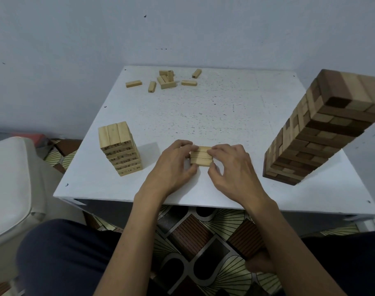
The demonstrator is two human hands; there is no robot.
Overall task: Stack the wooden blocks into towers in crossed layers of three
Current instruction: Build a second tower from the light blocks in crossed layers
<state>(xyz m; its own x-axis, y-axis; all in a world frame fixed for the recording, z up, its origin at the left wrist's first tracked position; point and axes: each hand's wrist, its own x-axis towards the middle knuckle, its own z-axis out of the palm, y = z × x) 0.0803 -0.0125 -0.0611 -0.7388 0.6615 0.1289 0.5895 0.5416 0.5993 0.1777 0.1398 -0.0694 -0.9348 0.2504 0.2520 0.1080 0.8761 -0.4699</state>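
Hands together: left hand [173, 162] and right hand [231, 165] pinched ends of three-block layer [201, 157] between them on white table [225, 107]. Short numbered tower [120, 148] stood left; tall two-tone tower [317, 129] right; loose blocks [165, 80] beyond.

A white square surface [225, 116], its top speckled with small dark marks, carries four groups of wood. Near its front edge, in the middle, a row of three pale wooden blocks [201, 157] lies flat, side by side and touching. Left of it stands a short tower of pale wooden blocks [120, 150] with printed numbers on their ends. At the right edge stands a tall tower of mixed dark and light wooden blocks [314, 133]. Near the far edge lie scattered loose pale wooden blocks [168, 85], some piled together, others apart.
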